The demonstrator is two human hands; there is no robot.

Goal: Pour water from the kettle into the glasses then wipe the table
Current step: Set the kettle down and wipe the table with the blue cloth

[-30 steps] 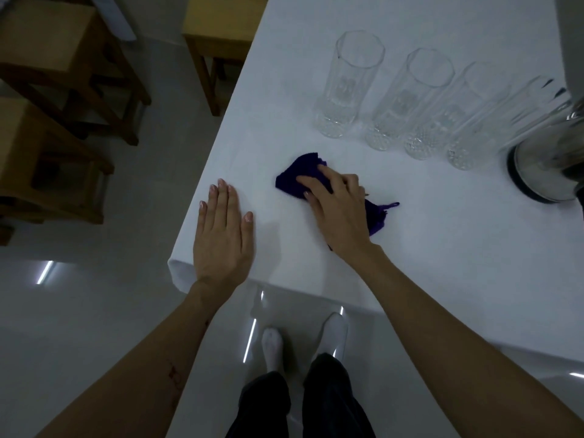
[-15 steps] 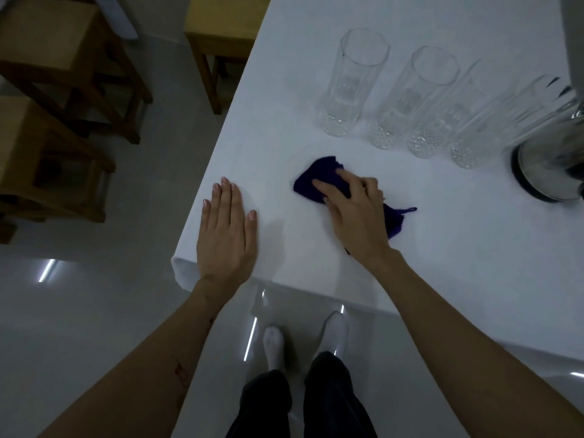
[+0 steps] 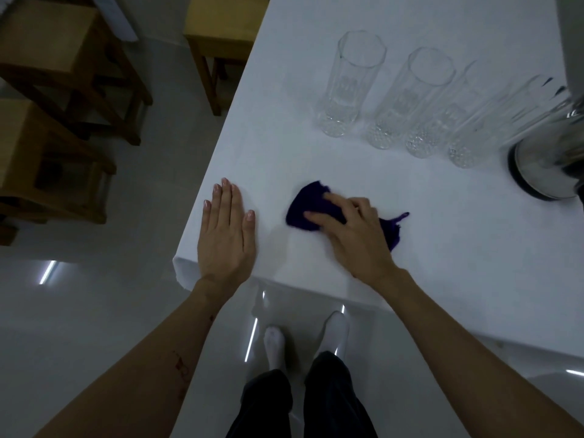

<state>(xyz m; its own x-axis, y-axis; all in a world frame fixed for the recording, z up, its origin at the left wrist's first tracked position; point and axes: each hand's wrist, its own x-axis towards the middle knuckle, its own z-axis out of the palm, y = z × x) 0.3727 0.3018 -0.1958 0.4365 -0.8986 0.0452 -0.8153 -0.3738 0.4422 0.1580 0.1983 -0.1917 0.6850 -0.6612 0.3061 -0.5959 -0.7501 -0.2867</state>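
Note:
A dark purple cloth [image 3: 308,210] lies on the white table [image 3: 458,263] near its front edge. My right hand [image 3: 354,235] presses down on the cloth, fingers curled over it and hiding its middle. Flat on the table's front left corner rests my left hand [image 3: 226,235], fingers together, holding nothing. Several tall clear glasses [image 3: 350,86] stand in a row farther back; I cannot tell their water level. The steel kettle [image 3: 550,165] stands at the right edge of the view, partly cut off.
Wooden chairs [image 3: 57,121] and a yellow-topped stool [image 3: 221,30] stand on the floor left of the table. The table's left edge runs just beside my left hand. My legs and white socks [image 3: 303,339] show below the front edge.
My right hand slid the cloth to the right, then back a little left and nearer to me. My left hand stayed flat in place.

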